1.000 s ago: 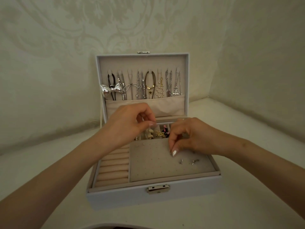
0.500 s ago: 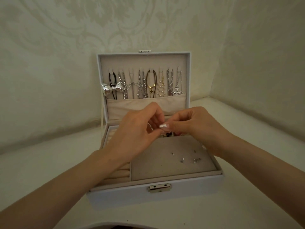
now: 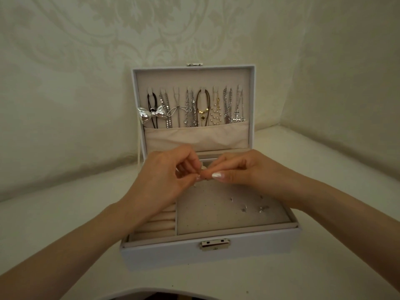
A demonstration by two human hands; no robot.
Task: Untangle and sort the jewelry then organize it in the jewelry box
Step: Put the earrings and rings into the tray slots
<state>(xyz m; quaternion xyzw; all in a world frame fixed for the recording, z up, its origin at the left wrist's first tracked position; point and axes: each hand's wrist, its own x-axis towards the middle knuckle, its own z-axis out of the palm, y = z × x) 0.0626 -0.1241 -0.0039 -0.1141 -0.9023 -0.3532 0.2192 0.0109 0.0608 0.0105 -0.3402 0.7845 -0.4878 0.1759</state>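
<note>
White box open; necklaces hang in lid. Left hand and right hand pinch a tiny piece, unchanged from earlier.

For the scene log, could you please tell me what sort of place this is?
Probably a room at home, perhaps a bedroom: damask wallpaper, a white table in the corner, and an open jewelry box with necklaces hung in its lid.

Pale damask-patterned wall behind, plainer side wall at right, white tabletop, curved near edge
</note>
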